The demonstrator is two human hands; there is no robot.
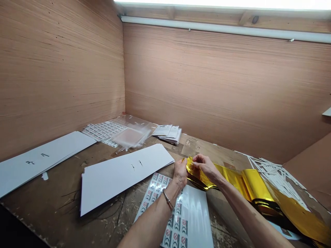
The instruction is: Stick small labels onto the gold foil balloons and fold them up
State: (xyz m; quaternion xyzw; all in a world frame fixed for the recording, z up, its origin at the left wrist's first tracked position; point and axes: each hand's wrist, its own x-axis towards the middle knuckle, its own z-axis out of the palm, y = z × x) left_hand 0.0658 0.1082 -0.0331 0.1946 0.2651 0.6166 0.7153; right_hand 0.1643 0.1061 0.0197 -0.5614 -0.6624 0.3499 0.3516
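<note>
My left hand (180,174) and my right hand (204,166) both pinch the near end of a crumpled gold foil sheet (254,186). The shiny sheet runs from my fingers down to the lower right, past the frame edge. Below my left forearm lies a glossy sheet of printed warning labels (160,193), partly hidden by my arm. A thin metal bangle (167,199) circles my left wrist. To the left of my hands rests a stack of white card sheets (124,177).
A second white card stack (38,160) lies at the far left. Label sheets (103,132), clear plastic bags (131,133) and a pile of printed leaflets (167,133) sit at the back. White strips (275,179) lie at right. Plywood walls (219,89) enclose the scuffed bench (103,210).
</note>
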